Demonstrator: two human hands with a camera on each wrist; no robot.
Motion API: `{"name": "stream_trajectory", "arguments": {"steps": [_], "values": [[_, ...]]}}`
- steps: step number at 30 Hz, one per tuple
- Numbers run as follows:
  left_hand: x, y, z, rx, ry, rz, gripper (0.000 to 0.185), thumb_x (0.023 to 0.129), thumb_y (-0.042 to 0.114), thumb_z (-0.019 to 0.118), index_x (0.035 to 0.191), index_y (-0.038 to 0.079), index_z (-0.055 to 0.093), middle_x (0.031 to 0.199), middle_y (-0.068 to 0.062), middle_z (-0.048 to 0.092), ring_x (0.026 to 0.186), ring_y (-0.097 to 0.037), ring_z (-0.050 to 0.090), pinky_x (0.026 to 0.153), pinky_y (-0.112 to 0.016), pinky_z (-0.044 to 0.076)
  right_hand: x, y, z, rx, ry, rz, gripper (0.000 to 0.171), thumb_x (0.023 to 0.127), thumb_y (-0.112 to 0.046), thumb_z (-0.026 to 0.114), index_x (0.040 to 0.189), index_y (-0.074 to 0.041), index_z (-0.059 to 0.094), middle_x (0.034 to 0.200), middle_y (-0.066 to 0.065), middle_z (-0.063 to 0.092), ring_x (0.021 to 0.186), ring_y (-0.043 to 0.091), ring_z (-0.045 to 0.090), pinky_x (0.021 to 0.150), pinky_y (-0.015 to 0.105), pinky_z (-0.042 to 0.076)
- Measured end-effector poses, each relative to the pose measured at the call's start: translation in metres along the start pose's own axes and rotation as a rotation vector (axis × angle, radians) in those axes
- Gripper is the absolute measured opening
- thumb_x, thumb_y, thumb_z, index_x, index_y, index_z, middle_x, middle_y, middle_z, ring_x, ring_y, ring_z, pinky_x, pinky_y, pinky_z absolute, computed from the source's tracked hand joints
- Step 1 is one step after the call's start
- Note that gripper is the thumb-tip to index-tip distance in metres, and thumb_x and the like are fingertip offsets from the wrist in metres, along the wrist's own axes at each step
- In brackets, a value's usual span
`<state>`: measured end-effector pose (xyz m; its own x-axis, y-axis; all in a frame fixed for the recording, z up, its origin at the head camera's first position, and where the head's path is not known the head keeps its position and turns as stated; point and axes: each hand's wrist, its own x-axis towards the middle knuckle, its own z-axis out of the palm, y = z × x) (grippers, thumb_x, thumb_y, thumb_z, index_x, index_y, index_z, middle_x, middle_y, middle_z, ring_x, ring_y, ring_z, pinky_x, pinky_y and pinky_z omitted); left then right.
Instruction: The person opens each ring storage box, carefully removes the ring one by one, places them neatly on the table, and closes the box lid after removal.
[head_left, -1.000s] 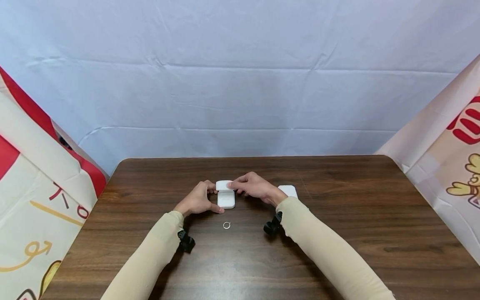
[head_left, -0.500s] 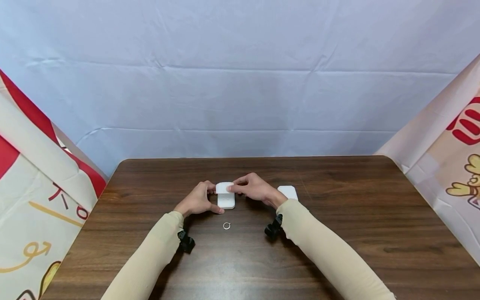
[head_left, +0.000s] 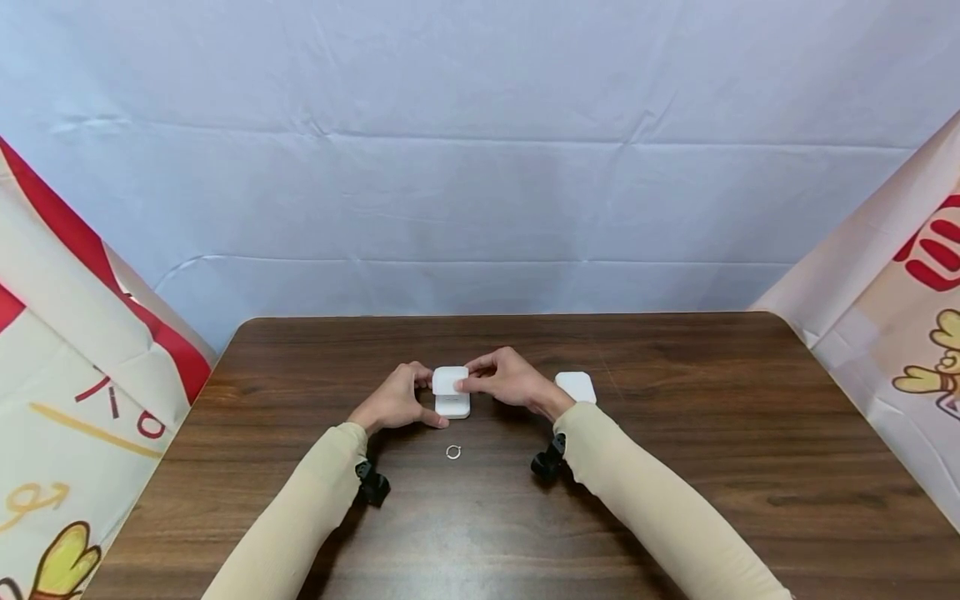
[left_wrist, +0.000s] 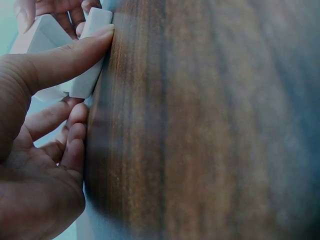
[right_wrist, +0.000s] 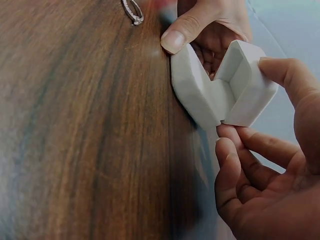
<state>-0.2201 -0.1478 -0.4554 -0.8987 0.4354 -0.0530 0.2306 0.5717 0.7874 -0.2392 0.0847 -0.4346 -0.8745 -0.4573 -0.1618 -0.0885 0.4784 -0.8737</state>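
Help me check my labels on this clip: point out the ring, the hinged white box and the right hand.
Ring [right_wrist: 129, 10]: right wrist view, on its band.
Hinged white box [head_left: 446, 381]: head view, on its lid's outside.
Right hand [head_left: 512, 379]: head view, on its back.

**Box: lid ajar, base seated flat**

Small white box [head_left: 448, 392], rounded corners, base [right_wrist: 195, 95] resting on the table [head_left: 675, 450]. Lid [right_wrist: 255, 97] tilted over the base, joined to it along the rear edge; a wedge-shaped gap faces the near side, exposing the hollow inside the lid. Left hand [head_left: 397, 400] steadies the base, thumb at its front edge. Right hand [head_left: 512, 379] grips the lid, thumb on its front. Ring [right_wrist: 129, 10], silver-toned and stone-studded, lies on the table's surface, near side of the box, untouched.
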Motion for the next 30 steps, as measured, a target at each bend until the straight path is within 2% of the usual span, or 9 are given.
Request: {"name": "stream_trajectory", "arguments": {"steps": [10, 18, 23, 30], "values": [[-0.0006, 0.0007, -0.0005, -0.011, 0.0, 0.013, 0.045, 0.068, 0.012, 0.096, 0.106, 0.006, 0.074, 0.102, -0.005, 0.06, 0.096, -0.021, 0.054, 0.088, -0.041, 0.046, -0.003, 0.0002, 0.0013, 0.001, 0.007, -0.047, 0.039, 0.087, -0.024, 0.083, 0.118, -0.001, 0.073, 0.097, 0.004, 0.073, 0.081, 0.016, 0.062, 0.067, 0.027, 0.047], [-0.0013, 0.0014, -0.0014, -0.044, -0.003, 0.02, 0.051, 0.068, 0.011, 0.096, 0.113, 0.002, 0.073, 0.105, -0.007, 0.061, 0.1, -0.022, 0.056, 0.092, -0.045, 0.048, -0.0054, 0.003, 0.0022, -0.026, 0.011, -0.086, 0.043, 0.081, -0.02, 0.088, 0.117, -0.001, 0.073, 0.101, 0.003, 0.072, 0.087, 0.018, 0.064, 0.075, 0.028, 0.052], [-0.0011, 0.0005, -0.0013, -0.045, 0.0, 0.024, 0.055, 0.067, 0.011, 0.096, 0.116, 0.001, 0.073, 0.105, -0.007, 0.061, 0.1, -0.023, 0.057, 0.092, -0.044, 0.048, -0.0073, 0.0056, 0.0033, -0.076, 0.024, -0.143, 0.046, 0.076, -0.019, 0.091, 0.117, -0.005, 0.074, 0.102, 0.001, 0.072, 0.092, 0.023, 0.063, 0.079, 0.031, 0.052], [-0.0006, -0.0008, -0.0009, -0.038, -0.001, 0.019, 0.056, 0.067, 0.011, 0.096, 0.118, 0.002, 0.073, 0.106, -0.006, 0.061, 0.1, -0.021, 0.057, 0.091, -0.041, 0.049, -0.0085, 0.009, 0.0055, -0.125, 0.043, -0.2, 0.046, 0.073, -0.018, 0.093, 0.115, -0.009, 0.076, 0.098, -0.002, 0.07, 0.088, 0.02, 0.061, 0.079, 0.032, 0.051]]}}
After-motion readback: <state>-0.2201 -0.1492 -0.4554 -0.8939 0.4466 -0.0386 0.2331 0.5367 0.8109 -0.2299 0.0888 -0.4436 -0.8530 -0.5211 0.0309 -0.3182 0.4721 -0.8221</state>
